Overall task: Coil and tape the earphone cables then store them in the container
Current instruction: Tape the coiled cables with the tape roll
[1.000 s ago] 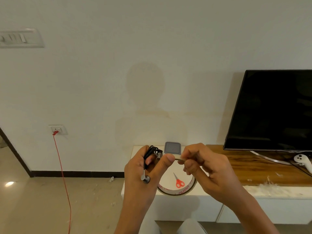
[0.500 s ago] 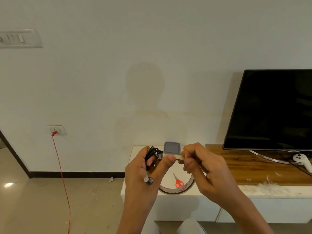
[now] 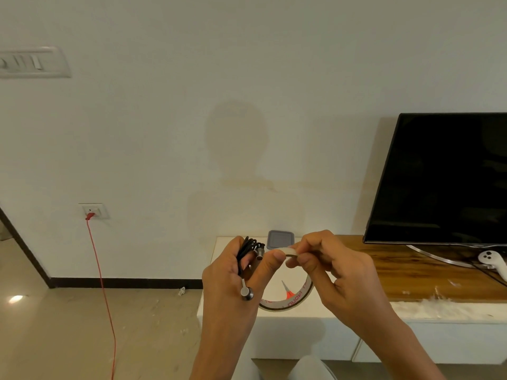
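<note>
The left hand (image 3: pixel 233 278) is raised in front of the white cabinet (image 3: pixel 315 314), its fingers curled round a coiled black earphone cable (image 3: pixel 248 248). The bundle stands up out of the fist. One metal earbud (image 3: pixel 246 292) hangs down over the back of the hand, and a second metal end (image 3: pixel 259 253) sticks out of the coil towards the right, beside the thumb.

The right hand (image 3: pixel 334 272) is just to the right of it, with thumb and forefinger pinching a short pale strip of tape (image 3: pixel 290 251). The strip's left end lies against the tip of the left thumb. Whether the strip is still joined to a roll cannot be told.

Below and behind the hands, a tape roll (image 3: pixel 300 298) lies flat on the cabinet top. Scissors with red handles (image 3: pixel 287 291) lie inside its ring, partly hidden by the hands. The container (image 3: pixel 280 239), with its grey lid on, sits at the far edge of the cabinet against the wall, showing just above the two hands.

To the right, a dark television (image 3: pixel 444 176) stands on a wooden top (image 3: pixel 411 272), with a white controller (image 3: pixel 493 260) near its stand. At far left, a red cord (image 3: pixel 101 270) runs from a wall socket (image 3: pixel 92 211) down to the floor.
</note>
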The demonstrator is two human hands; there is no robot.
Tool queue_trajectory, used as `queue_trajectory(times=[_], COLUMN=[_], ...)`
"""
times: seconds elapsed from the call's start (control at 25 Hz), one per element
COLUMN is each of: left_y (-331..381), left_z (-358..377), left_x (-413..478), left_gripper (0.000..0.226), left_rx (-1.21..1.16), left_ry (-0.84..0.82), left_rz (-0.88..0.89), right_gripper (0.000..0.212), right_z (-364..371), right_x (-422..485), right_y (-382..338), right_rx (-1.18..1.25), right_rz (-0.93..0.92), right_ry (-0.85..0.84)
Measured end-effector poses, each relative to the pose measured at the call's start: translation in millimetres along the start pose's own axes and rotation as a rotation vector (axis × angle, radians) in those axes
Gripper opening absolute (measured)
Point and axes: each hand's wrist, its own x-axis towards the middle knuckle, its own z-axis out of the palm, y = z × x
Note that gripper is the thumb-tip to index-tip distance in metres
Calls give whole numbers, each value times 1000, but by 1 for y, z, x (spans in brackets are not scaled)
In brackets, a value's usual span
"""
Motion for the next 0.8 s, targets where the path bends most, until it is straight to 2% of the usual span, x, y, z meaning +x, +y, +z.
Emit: queue_trajectory(times=[0.12, 0.24, 0.44, 0.56, 0.68, 0.8], left_y=[-1, -4, -8, -3, -3, -7], left_z=[-1, -1, -1, -3, -7, -7], left_x=[0, 1, 2, -1, -1, -1], left_gripper=[29, 31, 39, 32, 27, 29], left_rx=[-7, -20, -60, -105, -128, -12], left_ry=[0, -21, -32, -33, -20, -6], left_rz=[0, -10, -7, 36, 127, 273], right_gripper=[7, 9, 17, 14, 20, 22], right_z=[0, 0, -1, -3, -6, -9], right_x=[0, -1, -1, -2, -2, 0], right_y=[-1, -3, -13, -19, -17, -17], right_rx=[-28, 28, 400, 497, 493, 370], right_rz=[-9, 61, 265, 328, 382, 451], right_ry=[2, -29, -44, -28, 94, 182])
